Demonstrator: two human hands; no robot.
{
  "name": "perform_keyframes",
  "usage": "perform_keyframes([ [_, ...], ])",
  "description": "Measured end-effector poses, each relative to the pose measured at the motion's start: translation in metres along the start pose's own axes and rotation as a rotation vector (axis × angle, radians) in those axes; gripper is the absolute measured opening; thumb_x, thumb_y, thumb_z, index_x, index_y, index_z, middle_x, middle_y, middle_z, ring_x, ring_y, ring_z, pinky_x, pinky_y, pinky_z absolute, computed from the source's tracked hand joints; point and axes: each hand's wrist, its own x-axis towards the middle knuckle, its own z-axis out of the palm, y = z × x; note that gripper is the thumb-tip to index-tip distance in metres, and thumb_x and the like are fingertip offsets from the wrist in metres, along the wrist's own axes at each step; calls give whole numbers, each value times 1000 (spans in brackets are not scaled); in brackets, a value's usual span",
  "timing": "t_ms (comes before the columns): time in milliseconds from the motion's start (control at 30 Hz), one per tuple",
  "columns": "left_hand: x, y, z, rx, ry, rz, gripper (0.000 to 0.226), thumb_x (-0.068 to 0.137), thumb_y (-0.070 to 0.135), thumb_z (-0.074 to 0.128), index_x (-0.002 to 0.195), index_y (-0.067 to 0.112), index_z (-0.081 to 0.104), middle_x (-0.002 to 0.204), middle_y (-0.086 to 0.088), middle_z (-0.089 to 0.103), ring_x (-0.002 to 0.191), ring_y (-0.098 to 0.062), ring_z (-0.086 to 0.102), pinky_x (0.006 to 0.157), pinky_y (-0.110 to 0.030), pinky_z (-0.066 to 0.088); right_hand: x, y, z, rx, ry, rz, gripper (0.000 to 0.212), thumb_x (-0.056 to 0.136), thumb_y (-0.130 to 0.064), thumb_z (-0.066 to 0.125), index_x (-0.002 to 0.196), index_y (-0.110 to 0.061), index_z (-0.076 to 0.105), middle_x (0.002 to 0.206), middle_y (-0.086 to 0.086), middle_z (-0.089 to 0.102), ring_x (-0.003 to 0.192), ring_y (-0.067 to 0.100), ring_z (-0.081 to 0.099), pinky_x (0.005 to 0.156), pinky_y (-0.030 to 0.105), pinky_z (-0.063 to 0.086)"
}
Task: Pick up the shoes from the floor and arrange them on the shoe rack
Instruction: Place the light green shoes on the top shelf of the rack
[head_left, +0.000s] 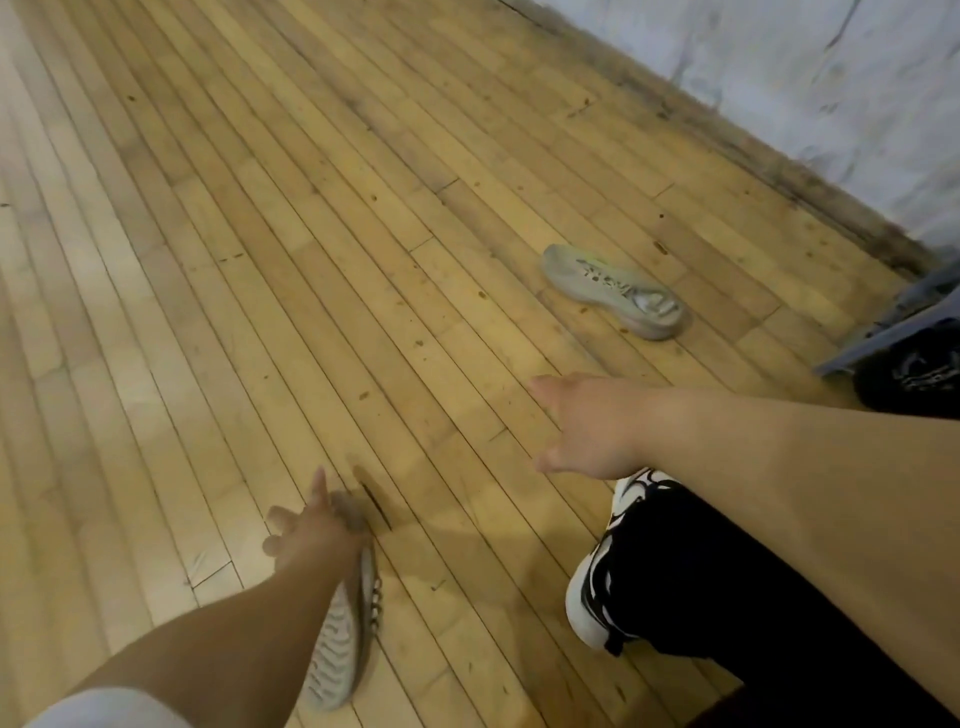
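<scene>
A pale grey sneaker (618, 292) lies on its own on the wooden floor (260, 260), right of centre, toe pointing up-left. My left hand (317, 525) grips a matching pale grey sneaker (340, 649) at its heel end, sole turned outward, low in the frame. My right hand (587, 426) stretches out over the floor with fingers apart and nothing in it, a short way short of the lying sneaker. A grey shoe rack (893, 322) shows only as a corner at the right edge, with a black shoe (914, 379) under it.
My foot in a black-and-white sneaker (608, 582) and a black trouser leg (727, 597) stand at the lower right. A white wall (779, 78) with a worn wooden baseboard (727, 140) runs diagonally across the upper right.
</scene>
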Motion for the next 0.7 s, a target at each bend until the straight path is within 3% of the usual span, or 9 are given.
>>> perform_keyframes([
  [100, 1, 1, -9, 8, -85, 141, 91, 84, 51, 64, 156, 53, 8, 135, -9, 49, 122, -39, 44, 96, -53, 46, 2, 2, -2, 23, -1, 35, 99, 94, -56, 63, 164, -31, -1, 168, 5, 23, 142, 31, 44, 111, 44, 44],
  [200, -15, 45, -29, -9, -62, 358, 92, 77, 64, 61, 153, 58, 10, 126, -4, 56, 112, -34, 54, 94, -51, 53, 4, 5, -13, 53, 7, 47, 107, 90, -58, 68, 164, -31, -4, 169, 4, 23, 147, 30, 37, 115, 43, 40],
  [267, -40, 94, -56, -242, 14, 506, 97, 75, 63, 72, 150, 61, 11, 134, 3, 54, 115, -26, 55, 95, -48, 55, 0, 12, -28, 69, 36, 74, 117, 84, -61, 73, 164, -30, -7, 169, 6, 24, 148, 30, 35, 116, 43, 39],
  [367, -85, 163, -111, -815, 36, 696, 99, 78, 48, 84, 153, 57, 20, 140, 19, 49, 118, -7, 57, 98, -33, 52, -16, 24, -62, 152, 108, 108, 133, 74, -67, 79, 162, -33, -14, 170, 2, 21, 152, 28, 28, 120, 43, 31],
  [467, -114, 211, -160, -1358, -205, 795, 86, 81, 32, 86, 148, 51, 36, 135, 8, 60, 117, -12, 64, 96, -33, 55, -39, 37, -98, 268, 163, 83, 141, 66, -66, 86, 160, -40, -16, 171, -3, 18, 151, 23, 30, 120, 40, 30],
  [567, -123, 249, -181, -1737, -487, 795, 75, 82, 19, 80, 145, 37, 44, 128, -3, 64, 109, -25, 65, 92, -40, 56, -69, 53, -140, 382, 214, 61, 136, 59, -76, 83, 161, -49, -4, 171, -8, 17, 148, 18, 34, 117, 37, 32],
  [633, -130, 273, -179, -1790, -615, 817, 75, 84, 16, 76, 149, 32, 41, 125, -4, 63, 109, -27, 63, 99, -44, 55, -89, 71, -158, 429, 236, 69, 132, 52, -82, 81, 159, -55, 7, 168, -10, 23, 139, 13, 39, 111, 35, 35],
  [700, -129, 297, -163, -1653, -627, 841, 86, 82, 23, 80, 153, 37, 34, 131, 0, 63, 114, -21, 65, 103, -45, 52, -101, 93, -157, 384, 251, 131, 124, 57, -79, 81, 157, -58, 11, 163, -6, 34, 133, 13, 43, 106, 33, 36],
])
